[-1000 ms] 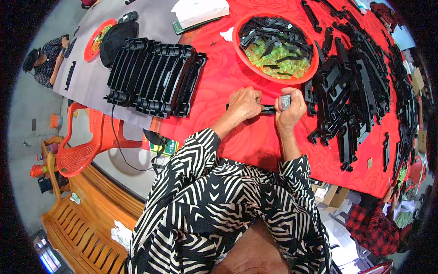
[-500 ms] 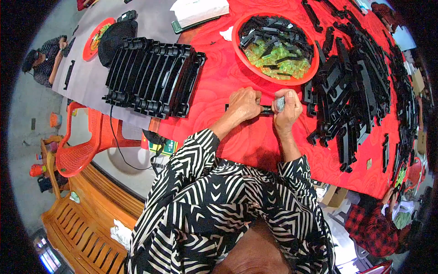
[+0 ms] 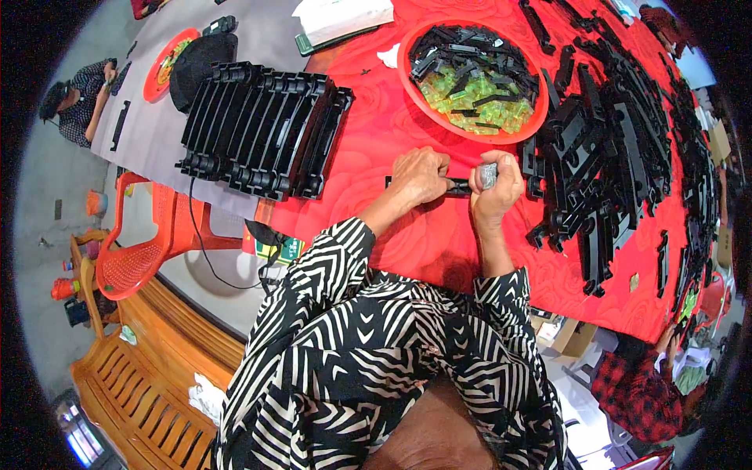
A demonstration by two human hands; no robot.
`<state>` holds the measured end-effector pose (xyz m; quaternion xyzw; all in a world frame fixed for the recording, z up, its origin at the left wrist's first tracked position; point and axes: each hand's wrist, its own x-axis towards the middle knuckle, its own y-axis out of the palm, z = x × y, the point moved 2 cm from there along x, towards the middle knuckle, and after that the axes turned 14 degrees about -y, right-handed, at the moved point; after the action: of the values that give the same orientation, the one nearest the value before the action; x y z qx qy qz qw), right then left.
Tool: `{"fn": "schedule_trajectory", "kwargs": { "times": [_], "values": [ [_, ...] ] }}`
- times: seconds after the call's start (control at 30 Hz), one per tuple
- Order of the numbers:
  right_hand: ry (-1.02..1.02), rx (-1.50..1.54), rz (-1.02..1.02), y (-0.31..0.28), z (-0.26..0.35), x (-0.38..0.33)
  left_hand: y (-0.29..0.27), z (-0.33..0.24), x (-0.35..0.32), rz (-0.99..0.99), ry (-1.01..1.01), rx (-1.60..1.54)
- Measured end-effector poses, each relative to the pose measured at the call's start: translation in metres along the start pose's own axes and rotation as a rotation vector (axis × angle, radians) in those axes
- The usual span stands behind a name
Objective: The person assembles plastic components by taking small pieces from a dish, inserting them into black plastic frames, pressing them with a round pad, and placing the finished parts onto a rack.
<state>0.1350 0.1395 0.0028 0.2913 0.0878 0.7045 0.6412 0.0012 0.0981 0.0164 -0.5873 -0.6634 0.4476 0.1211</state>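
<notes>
On the red tablecloth (image 3: 368, 227), a long narrow black plastic part (image 3: 458, 186) lies crosswise under my hands. My left hand (image 3: 420, 175) is closed over its left portion, pressing it down. My right hand (image 3: 500, 192) is wrapped round a grey, foil-like wrapped handle (image 3: 489, 175) at the part's right portion. Whatever extends below that handle is hidden by my fingers. Just beyond my hands stands a red basin (image 3: 542, 116) holding small black strips and translucent yellow-green pieces.
A neat stack of long black plastic parts (image 3: 262, 133) stands to the left. Loose black parts (image 3: 603, 157) are heaped on the right. A red plastic chair (image 3: 141, 258) and a wooden bench (image 3: 157, 384) stand lower left. Another person (image 3: 78, 102) sits at the far left, one (image 3: 638, 392) at lower right.
My right hand has shifted slightly to the right along the black part, with the grey handle still in it. My left hand has stayed nearly in place.
</notes>
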Motion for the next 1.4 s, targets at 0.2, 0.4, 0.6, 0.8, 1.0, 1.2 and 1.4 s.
{"fn": "schedule_trajectory", "kwargs": {
  "times": [0.2, 0.4, 0.6, 0.8, 1.0, 1.2, 1.4],
  "values": [
    [-0.051, -0.027, -0.053, 0.004, 0.001, -0.001, 0.000, -0.001, 0.003, 0.065, -0.029, -0.004],
    [-0.053, -0.174, -0.034, 0.010, -0.004, 0.001, 0.000, 0.003, 0.004, 0.052, -0.008, -0.047],
    [0.022, -0.277, 0.105, 0.017, -0.007, 0.010, 0.002, 0.002, 0.006, -0.006, 0.032, -0.064],
    [-0.013, -0.227, 0.079, 0.016, 0.000, 0.005, 0.001, 0.004, 0.003, -0.017, 0.026, -0.084],
    [-0.318, -0.704, 0.412, -0.004, 0.068, 0.001, -0.011, 0.024, 0.000, 0.069, 0.216, 0.056],
    [-0.153, -1.356, 0.955, 0.002, 0.072, -0.029, -0.019, 0.027, 0.008, 0.147, 0.275, 0.079],
    [-0.177, -1.390, 0.934, -0.004, 0.057, -0.038, -0.026, 0.031, 0.001, 0.034, 0.318, -0.067]
  ]
}}
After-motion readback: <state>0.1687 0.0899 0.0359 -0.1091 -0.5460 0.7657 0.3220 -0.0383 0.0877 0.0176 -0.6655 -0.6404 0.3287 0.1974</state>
